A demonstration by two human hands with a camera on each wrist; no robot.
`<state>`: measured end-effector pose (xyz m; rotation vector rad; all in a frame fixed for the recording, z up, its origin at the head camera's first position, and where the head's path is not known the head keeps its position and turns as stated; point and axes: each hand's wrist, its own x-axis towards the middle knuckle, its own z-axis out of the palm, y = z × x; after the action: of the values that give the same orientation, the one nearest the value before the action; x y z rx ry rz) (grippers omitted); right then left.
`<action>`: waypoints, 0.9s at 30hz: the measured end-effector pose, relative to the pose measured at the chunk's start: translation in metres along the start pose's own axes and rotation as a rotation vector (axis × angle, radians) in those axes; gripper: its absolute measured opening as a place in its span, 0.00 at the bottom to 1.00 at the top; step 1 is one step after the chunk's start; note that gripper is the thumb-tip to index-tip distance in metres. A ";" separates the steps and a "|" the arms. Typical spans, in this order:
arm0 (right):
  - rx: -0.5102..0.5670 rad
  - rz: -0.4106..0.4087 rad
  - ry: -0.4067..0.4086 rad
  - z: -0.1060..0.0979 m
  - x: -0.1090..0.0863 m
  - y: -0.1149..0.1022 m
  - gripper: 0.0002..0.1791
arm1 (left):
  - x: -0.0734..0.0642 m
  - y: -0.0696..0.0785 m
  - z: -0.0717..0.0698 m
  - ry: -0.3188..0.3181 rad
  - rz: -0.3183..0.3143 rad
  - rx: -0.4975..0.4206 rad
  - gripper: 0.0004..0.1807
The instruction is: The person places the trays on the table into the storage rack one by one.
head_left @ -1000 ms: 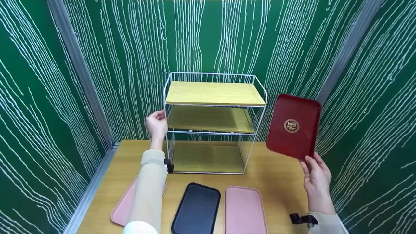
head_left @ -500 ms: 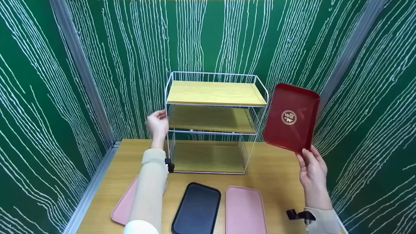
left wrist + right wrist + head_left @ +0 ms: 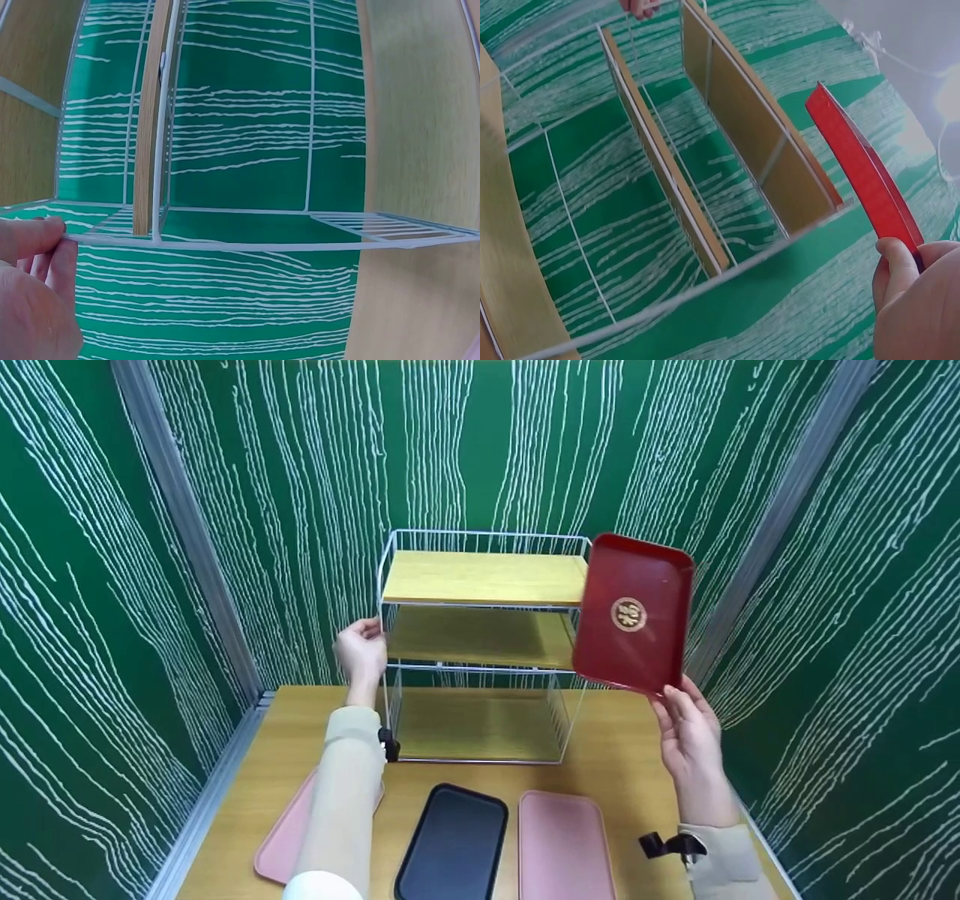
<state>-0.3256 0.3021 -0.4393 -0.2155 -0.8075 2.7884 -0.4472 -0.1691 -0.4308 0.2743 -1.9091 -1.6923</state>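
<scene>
A wire shelf rack (image 3: 480,669) with wooden boards on three levels stands on the table. My left hand (image 3: 361,651) pinches its left front wire post between thumb and fingers, at the height of the middle board (image 3: 480,636). In the left wrist view the thumb and fingers (image 3: 37,236) meet on the white wire. My right hand (image 3: 690,735) holds a red tray (image 3: 645,577) by its lower edge, tilted up with its round gold emblem facing me. The tray overlaps the rack's right side in the head view. Seen from the right wrist, the tray is apart from the top board (image 3: 735,112).
In front of the rack a black tray (image 3: 454,840) and a pink tray (image 3: 566,847) lie on the wooden table (image 3: 637,750). Another pink tray (image 3: 281,847) lies partly under my left forearm. Green walls with white lines close in the back and sides.
My right hand has moved left and upward with the red tray, bringing it in front of the rack's right edge. The left hand stays on the post.
</scene>
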 end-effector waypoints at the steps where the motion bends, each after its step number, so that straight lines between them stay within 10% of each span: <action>1: -0.011 0.001 -0.012 0.004 0.000 0.002 0.15 | 0.000 0.000 0.000 0.000 0.006 0.008 0.15; 27: -0.226 0.065 -0.088 0.077 -0.004 0.063 0.18 | -0.003 -0.003 -0.004 -0.025 -0.010 0.048 0.13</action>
<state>-0.3485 0.2106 -0.4088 -0.1610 -1.1579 2.7799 -0.4437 -0.1714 -0.4340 0.2833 -1.9713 -1.6656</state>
